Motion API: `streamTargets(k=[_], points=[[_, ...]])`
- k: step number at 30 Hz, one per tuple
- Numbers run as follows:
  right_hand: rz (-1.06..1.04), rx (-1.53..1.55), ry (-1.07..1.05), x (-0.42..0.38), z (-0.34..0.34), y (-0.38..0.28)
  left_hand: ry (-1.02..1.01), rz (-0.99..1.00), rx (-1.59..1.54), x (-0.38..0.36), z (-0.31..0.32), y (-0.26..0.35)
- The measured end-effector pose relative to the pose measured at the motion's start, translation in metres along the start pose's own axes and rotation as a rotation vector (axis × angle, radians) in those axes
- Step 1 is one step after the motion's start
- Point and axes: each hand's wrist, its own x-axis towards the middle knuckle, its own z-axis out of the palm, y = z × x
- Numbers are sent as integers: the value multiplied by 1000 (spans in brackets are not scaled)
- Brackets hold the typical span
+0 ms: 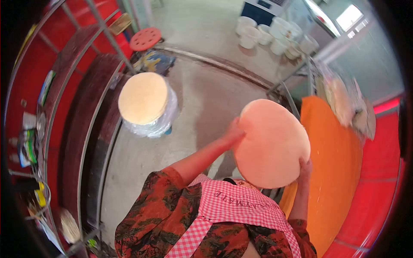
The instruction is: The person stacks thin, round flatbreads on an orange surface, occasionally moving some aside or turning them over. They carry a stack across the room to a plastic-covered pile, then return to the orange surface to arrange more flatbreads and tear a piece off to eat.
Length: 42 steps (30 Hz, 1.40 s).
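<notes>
A large round, flat, pinkish disc [273, 144] is held up in front of my checked apron. My left hand [235, 132] grips its left edge, and my right hand [305, 168] grips its lower right edge. Both hands have their fingers partly hidden at or behind the disc. To the left, apart from my hands, a pale yellow round disc [143, 98] lies on top of a stack wrapped in clear plastic [155, 124].
Dark shelves [81, 124] with metal rails stand at the left. An orange cloth [331, 172] covers a surface at the right, with plastic bags [340, 99] behind it. White buckets [249, 38] and a red round stool [145, 39] are farther back.
</notes>
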Motion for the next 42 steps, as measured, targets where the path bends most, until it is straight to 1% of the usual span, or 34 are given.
streamTargets(k=[1, 4, 7, 9, 10, 11, 13, 14, 16, 19, 20, 22, 24, 26, 28, 29, 31, 32, 34, 35, 36, 37, 38, 41, 42], points=[[12, -8, -86, 31, 30, 0, 89, -40, -9, 5, -30, 2], [29, -40, -325, 121, 117, 17, 287, -51, -47, 15, -112, 1], [110, -110, -518, 194, 230, 23, 490, -67, -143, 10, -177, 28], [156, -218, -689, 239, 300, 28, 562, -63, -210, 6, -217, 28], [174, -178, -744, 255, 339, 32, 601, -46, -247, 12, -237, 34], [184, -130, -797, 268, 386, 34, 710, -41, -231, 17, -255, 41], [127, -208, -891, 286, 465, 35, 916, -49, -197, 15, -282, 45], [96, -257, -945, 292, 503, 35, 965, -34, -194, 13, -297, 49], [116, -239, -1087, 295, 571, 35, 1074, -17, -215, 3, -318, 44], [127, -258, -1275, 301, 661, 44, 1238, 66, -326, -7, -344, 37], [134, -271, -1331, 297, 687, 48, 1260, 127, -365, -11, -355, 33], [153, -234, -1371, 281, 735, 53, 1298, 242, -437, -21, -376, 24], [147, -238, -1412, 269, 781, 56, 1322, 281, -448, -27, -402, 27], [125, -297, -1443, 260, 813, 68, 1356, 268, -455, -33, -423, 18], [129, -304, -1422, 258, 851, 98, 1415, 253, -449, -25, -462, 5], [138, -325, -1418, 262, 863, 119, 1416, 213, -459, -21, -481, -14], [196, -610, -1387, 273, 886, 166, 1424, 119, -504, -9, -506, -69], [229, -752, -1359, 278, 893, 187, 1583, 40, -345, 1, -507, -102], [324, -759, -1326, 284, 904, 211, 1854, -138, 28, 26, -507, -153], [371, -763, -1298, 276, 905, 211, 1844, -57, -111, 27, -499, -151], [394, -686, -1320, 272, 903, 205, 1826, 30, -251, 25, -488, -146], [384, -712, -1306, 275, 902, 209, 1808, 123, -395, 25, -476, -145], [373, -739, -1297, 282, 903, 215, 1833, 88, -433, 25, -467, -153], [369, -753, -1277, 288, 899, 221, 1960, 138, -715, 21, -459, -159], [365, -739, -1279, 287, 903, 220, 1901, 151, -712, 24, -460, -161]])
